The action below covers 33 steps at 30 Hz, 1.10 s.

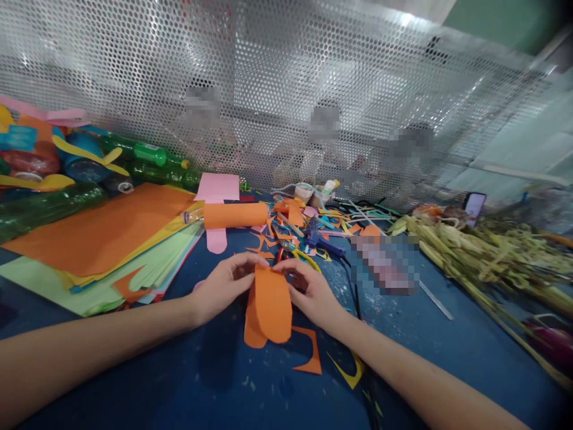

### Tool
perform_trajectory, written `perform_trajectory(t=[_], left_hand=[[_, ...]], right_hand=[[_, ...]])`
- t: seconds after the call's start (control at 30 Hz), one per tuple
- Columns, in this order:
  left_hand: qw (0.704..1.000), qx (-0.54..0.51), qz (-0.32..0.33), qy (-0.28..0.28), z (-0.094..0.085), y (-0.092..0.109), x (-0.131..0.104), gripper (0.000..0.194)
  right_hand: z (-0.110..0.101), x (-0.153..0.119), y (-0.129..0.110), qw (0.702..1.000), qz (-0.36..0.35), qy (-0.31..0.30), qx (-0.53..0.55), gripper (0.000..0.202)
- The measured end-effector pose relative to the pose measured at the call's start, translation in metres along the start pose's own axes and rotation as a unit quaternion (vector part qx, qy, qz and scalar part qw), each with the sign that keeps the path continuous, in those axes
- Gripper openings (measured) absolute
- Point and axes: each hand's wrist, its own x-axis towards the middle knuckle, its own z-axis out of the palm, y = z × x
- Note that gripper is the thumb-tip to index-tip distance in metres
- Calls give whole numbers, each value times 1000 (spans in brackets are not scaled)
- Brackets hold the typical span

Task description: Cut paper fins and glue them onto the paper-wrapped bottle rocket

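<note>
Both hands hold an orange paper cutout (273, 304) with rounded ends above the blue table. It looks folded or doubled, with a second orange layer behind on the left. My left hand (228, 283) pinches its upper left edge between thumb and fingers. On the upper right edge, the fingers of my right hand (311, 289) are closed. Just beyond the hands lies a clear bottle wrapped in orange paper (235, 215), resting across a pink paper strip (216, 240). A blue glue gun (324, 240) and yellow-handled scissors (307, 259) lie past my right hand.
Coloured paper sheets (107, 230) are stacked at left, with green bottles (152, 154) behind. Paper scraps (308, 352) lie near my right wrist. Dry husks (474, 251) and a phone (474, 206) are at right. A perforated metal screen (277, 71) stands behind the table.
</note>
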Motion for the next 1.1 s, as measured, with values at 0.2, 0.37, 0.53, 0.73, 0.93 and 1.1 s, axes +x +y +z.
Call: perform_trajectory(t=[0.2,0.37,0.53,0.73,0.93,1.1], left_hand=[[999,40,-11,5,-1,-1,1,25],[998,30,-37,-27,0,0,1,24],[999,26,-45,0,1,2,1,24],[997,-11,-65,30,3,4,0,29],[996,-18,-77,50,2,5,1,49],[998,-5,-50,46,0,1,2,38]], right_hand=[[1,1,4,999,43,4,8,11],[2,2,3,997,71,2,34,14],[1,2,4,996,67,-8,56,17],[2,3,1,991,81,14,105,23],[3,2,0,989,83,41,116,29],[1,-1,2,999,37,-6,33,10]])
